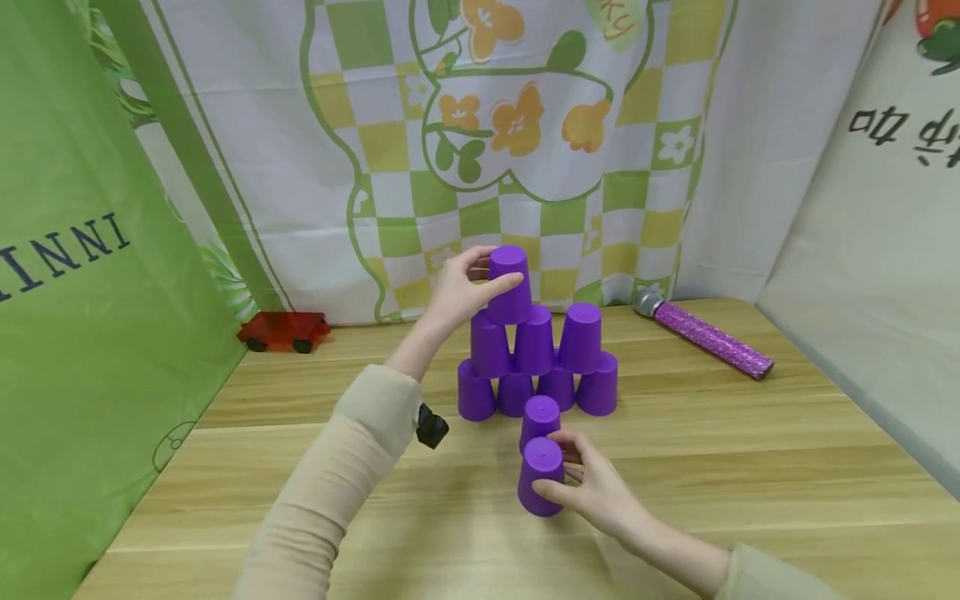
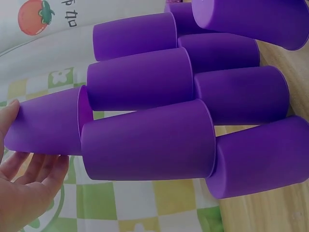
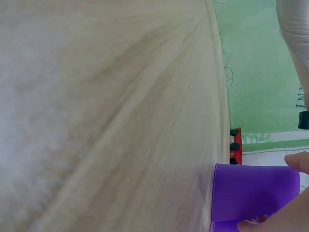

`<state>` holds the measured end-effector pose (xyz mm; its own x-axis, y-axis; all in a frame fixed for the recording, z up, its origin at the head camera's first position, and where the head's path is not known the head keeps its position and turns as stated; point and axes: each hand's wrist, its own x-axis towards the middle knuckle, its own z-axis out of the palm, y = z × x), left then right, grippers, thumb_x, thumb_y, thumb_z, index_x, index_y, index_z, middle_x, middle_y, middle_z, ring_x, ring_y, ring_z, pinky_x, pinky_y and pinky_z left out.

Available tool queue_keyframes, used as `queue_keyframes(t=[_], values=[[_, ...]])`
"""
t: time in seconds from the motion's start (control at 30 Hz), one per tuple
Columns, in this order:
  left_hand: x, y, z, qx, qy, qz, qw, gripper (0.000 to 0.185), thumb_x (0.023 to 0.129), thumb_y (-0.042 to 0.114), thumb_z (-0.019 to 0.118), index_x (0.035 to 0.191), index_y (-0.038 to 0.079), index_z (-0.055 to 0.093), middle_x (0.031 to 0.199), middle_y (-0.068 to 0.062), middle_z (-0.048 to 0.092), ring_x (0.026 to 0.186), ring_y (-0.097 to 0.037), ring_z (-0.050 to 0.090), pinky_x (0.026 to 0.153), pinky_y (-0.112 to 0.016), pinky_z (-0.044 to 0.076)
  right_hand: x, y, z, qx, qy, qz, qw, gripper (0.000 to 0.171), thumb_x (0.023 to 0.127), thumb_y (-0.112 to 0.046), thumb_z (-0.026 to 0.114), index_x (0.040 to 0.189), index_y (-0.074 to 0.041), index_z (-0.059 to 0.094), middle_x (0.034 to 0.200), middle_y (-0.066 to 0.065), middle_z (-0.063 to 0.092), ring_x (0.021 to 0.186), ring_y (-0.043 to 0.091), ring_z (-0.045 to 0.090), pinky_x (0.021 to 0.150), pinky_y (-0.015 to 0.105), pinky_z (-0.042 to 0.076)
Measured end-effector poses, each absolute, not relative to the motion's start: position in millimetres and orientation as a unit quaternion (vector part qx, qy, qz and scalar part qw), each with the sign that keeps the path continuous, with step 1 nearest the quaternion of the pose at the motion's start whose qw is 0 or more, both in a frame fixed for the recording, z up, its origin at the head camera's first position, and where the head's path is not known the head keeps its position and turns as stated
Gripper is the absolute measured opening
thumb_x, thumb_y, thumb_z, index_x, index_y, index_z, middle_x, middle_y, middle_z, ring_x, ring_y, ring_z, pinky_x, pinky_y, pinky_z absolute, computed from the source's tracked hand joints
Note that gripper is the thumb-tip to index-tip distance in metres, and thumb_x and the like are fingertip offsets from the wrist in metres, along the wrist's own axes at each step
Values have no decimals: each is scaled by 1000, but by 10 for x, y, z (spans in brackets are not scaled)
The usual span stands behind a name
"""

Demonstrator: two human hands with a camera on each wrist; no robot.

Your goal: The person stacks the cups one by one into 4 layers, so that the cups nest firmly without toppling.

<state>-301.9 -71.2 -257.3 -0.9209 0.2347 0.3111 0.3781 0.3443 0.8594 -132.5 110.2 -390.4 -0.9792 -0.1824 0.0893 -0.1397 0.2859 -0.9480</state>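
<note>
My left hand point(image 1: 456, 293) grips an upside-down purple cup point(image 1: 512, 307) at the top of a cup pyramid, thumb on one side and fingers on the other. In the left wrist view this cup's rim point(image 2: 86, 104) is right at the bases of two middle-row cups. Three upside-down cups form that middle row point(image 1: 534, 342), over a bottom row point(image 1: 477, 396) of several more. Closer to me, my right hand point(image 1: 600, 492) holds a purple cup point(image 1: 542, 475) upside down on the table, between thumb and fingers. Just behind it stands another purple cup point(image 1: 541, 415), partly hidden.
A red toy car point(image 1: 283, 332) sits at the table's back left. At the back right lies a glittery pink tube point(image 1: 708, 337) with a silver end. Printed cloth point(image 1: 405, 192) hangs behind the wooden table point(image 1: 675, 442), with a green cloth point(image 1: 82, 333) on the left.
</note>
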Motion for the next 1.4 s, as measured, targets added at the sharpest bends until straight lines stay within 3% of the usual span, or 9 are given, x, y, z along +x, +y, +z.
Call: queue_keyframes(t=[0.7,1.03,1.4], values=[[-3006,-704,-2589,-186,-810,-554,46,53,82,28,73,129,13,55,122,-11,61,112,-26,59,86,-35,56,-1389,1183,-3953,-150,807,-571,29,53,78,-11,75,120,8,48,115,22,59,109,35,57,98,47,49],[-2951,-724,-2648,-180,-804,-563,61,69,82,28,73,141,13,40,138,-13,48,125,-30,49,104,-41,44,-1364,1219,-3949,-156,803,-575,5,51,77,-9,75,117,10,50,113,23,60,106,33,59,94,38,52],[-2667,-909,-2746,-172,-770,-600,132,73,83,28,72,144,19,32,136,-9,47,127,-27,46,108,-44,39,-1366,1393,-3795,-158,791,-591,-9,47,79,-11,74,117,7,53,114,21,61,100,7,60,92,28,53]])
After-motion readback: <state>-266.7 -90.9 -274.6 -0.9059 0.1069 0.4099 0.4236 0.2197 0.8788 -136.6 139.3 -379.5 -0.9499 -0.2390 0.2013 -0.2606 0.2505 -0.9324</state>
